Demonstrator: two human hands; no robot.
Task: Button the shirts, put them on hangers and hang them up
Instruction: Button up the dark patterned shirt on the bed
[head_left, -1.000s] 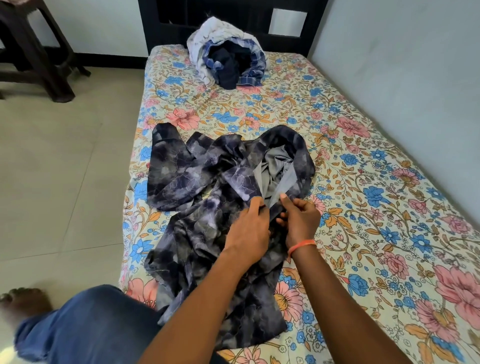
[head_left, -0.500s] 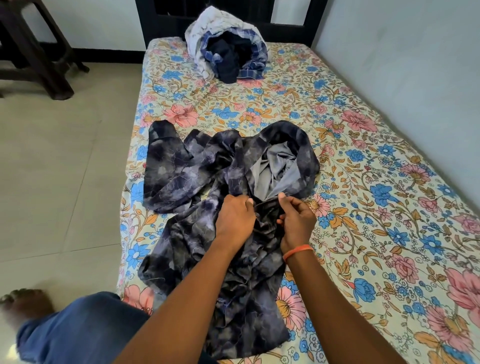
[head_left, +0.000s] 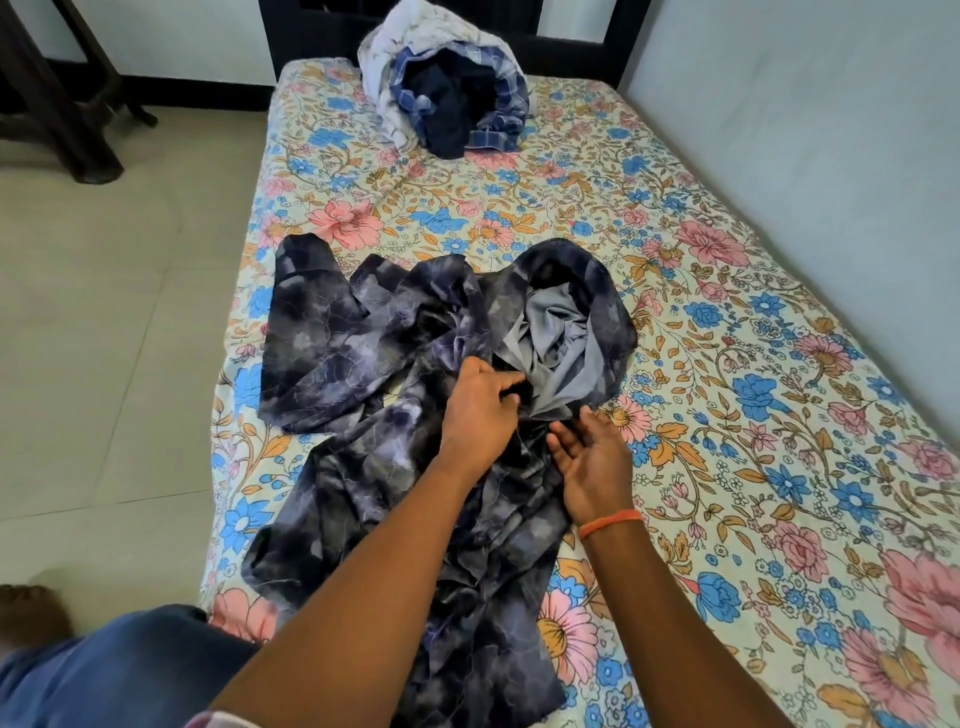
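So from the head cam, the dark marbled shirt is lying crumpled on the flowery bedsheet, toward the bed's left edge. Its long axis runs roughly from the near end of the bed up toward the far end, hem closest to the person and the collar end pointing away, tilted a bit to the right. The grey inside lining shows where the top part gapes open, and one sleeve is flopped out to the left.

The left hand is down on the shirt front just below that grey opening, fingers curled and pinching a bit of the dark fabric. The right hand sits just beside it, palm turned up, fingers spread and relaxed, holding nothing, resting over the shirt's right edge. An orange band is on that wrist.

Further up the bed, well apart from the shirt, there's a pile of other clothes: white, blue plaid and something navy bundled together. Tiled floor is on the left.
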